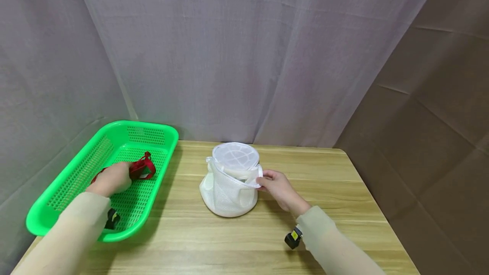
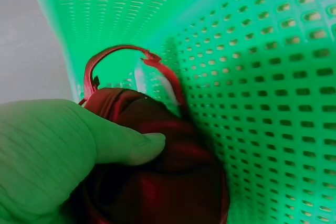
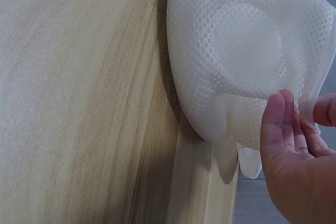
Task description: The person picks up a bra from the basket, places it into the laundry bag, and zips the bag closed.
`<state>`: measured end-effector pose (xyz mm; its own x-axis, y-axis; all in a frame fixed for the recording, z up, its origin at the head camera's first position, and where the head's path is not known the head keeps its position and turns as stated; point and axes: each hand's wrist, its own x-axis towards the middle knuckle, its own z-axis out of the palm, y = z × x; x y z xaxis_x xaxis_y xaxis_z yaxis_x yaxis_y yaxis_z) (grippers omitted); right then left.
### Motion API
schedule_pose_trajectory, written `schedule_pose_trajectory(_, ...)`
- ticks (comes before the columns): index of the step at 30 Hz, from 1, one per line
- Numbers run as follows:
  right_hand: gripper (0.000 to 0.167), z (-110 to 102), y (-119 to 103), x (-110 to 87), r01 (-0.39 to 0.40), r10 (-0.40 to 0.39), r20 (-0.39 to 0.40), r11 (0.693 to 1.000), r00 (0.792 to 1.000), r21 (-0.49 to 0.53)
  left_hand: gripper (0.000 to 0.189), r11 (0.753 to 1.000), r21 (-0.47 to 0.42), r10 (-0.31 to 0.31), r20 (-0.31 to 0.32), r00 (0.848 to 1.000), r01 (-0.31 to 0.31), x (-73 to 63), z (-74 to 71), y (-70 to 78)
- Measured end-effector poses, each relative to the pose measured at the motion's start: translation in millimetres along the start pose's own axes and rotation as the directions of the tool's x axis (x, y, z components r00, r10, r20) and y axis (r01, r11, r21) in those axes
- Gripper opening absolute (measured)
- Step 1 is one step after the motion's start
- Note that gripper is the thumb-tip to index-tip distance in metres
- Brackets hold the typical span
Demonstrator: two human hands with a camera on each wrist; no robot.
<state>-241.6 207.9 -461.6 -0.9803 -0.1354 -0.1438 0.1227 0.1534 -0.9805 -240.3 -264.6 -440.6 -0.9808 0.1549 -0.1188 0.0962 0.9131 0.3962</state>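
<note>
In the green basket (image 1: pixel 172 139), my left hand (image 1: pixel 113 178) grips a dark red satiny bra (image 1: pixel 138 170). The left wrist view shows my thumb pressed on a cup of the bra (image 2: pixel 163 182), a strap looping up beyond it; the other fingers are hidden. To the right stands a white mesh laundry bag (image 1: pixel 225 194) on the table, its round lid (image 1: pixel 236 155) raised at the back and its mouth partly open. My right hand (image 1: pixel 278 188) pinches the right edge of that mouth between thumb and fingers, as the right wrist view also shows.
The wood-grain table (image 1: pixel 183 232) carries basket and bag. Grey curtain cloth (image 1: pixel 210 54) hangs behind, and a brown-grey cloth (image 1: pixel 428 139) closes the right side. Small black devices sit at both wrists, one of them (image 1: pixel 293 238) below the right sleeve.
</note>
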Motion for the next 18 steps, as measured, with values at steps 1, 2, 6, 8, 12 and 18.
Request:
schedule_pose_trajectory(1,0.023,-0.1,-0.1,-0.3,0.001,-0.001,0.0,1.0,1.0,-0.002,0.018,1.0,-0.006,0.009,-0.012,1.0,-0.009,1.3,0.4,-0.2)
schedule_pose_trajectory(2,0.023,-0.3,0.0,-0.5,0.003,-0.003,0.0,1.0,1.0,-0.008,0.019,1.0,-0.016,0.019,-0.025,1.0,-0.02,2.3,0.1,-0.1)
schedule_pose_trajectory(6,0.022,-1.5,-0.1,0.4,0.001,-0.001,-0.006,1.0,1.0,-0.007,0.019,0.997,-0.066,0.032,-0.069,0.997,-0.036,4.8,-3.2,5.4)
schedule_pose_trajectory(8,0.022,-2.1,0.8,1.1,-0.003,0.003,-0.01,1.0,1.0,-0.005,0.02,0.995,-0.086,0.037,-0.084,0.996,-0.044,4.2,-6.7,9.5)
schedule_pose_trajectory(12,0.022,-2.2,2.9,2.1,0.003,-0.003,-0.007,1.0,1.0,-0.002,0.018,0.993,-0.099,0.05,-0.122,0.991,-0.062,2.2,-12.4,15.8)
schedule_pose_trajectory(18,0.023,0.1,2.1,2.3,0.006,-0.006,-0.004,1.0,1.0,-0.001,0.011,0.99,-0.114,0.066,-0.166,0.984,-0.085,1.8,-15.7,22.9)
